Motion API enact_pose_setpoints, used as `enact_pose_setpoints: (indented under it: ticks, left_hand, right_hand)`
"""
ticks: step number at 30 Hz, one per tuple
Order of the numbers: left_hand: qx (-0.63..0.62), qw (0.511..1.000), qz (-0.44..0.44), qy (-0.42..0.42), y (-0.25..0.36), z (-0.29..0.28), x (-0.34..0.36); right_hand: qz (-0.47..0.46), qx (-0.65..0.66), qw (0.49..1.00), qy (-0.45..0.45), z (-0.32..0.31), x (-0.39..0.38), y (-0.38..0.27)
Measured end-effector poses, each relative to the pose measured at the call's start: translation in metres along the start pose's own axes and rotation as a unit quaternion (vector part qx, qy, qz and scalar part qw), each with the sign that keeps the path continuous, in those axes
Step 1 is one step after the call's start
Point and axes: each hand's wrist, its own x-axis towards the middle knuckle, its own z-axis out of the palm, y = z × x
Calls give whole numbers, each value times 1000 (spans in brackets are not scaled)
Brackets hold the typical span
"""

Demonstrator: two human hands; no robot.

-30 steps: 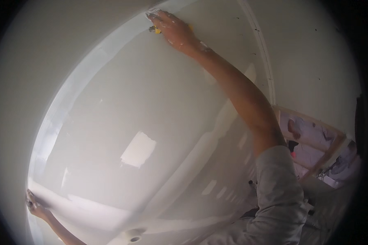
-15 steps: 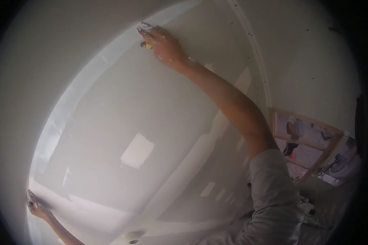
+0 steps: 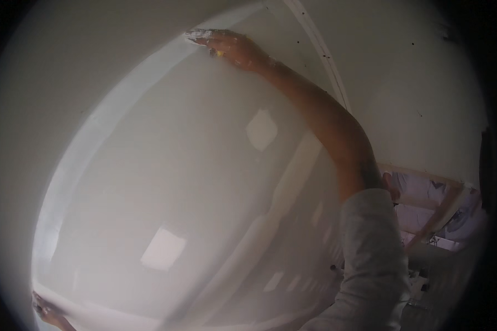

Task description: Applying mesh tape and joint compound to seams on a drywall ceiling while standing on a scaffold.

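Observation:
My right hand reaches up to the far end of a pale curved strip along the seam between two drywall surfaces. White compound coats its fingertips, which lie stretched along the strip. A yellow and dark tool shows under the curled fingers; most of it is hidden, so its kind is unclear. My left hand is at the near, lower left end of the same strip, against the seam. Its fingers are small, dark and blurred, and I cannot make out anything in them.
Grey drywall beside the strip carries white patches and a long pale band. A second seam with dark screw spots runs at the upper right. At the right is a wood-framed opening with cluttered shapes beyond.
The view has shifted, so the patches sit lower and the left hand is nearer the bottom edge. My right hand has turned flatter and stays at the strip's far end.

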Motion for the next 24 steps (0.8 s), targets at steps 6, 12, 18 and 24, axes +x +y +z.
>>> enact_pose_setpoints:
  ticks: [6,12,18,24]
  left_hand:
    - [75,996,-34,38,-20,-19,13]
    - [142,984,-49,91,-28,-47,22]
    - [133,984,-109,50,9,-36,8]
    - [237,971,-25,-1,-38,-55,17]
  right_hand:
    - [-9,54,998,33,7,-4,50]
    - [24,66,997,26,-1,-1,72]
    - [104,151,983,19,-19,-14,87]
    - [38,76,993,77,-1,-24,134]
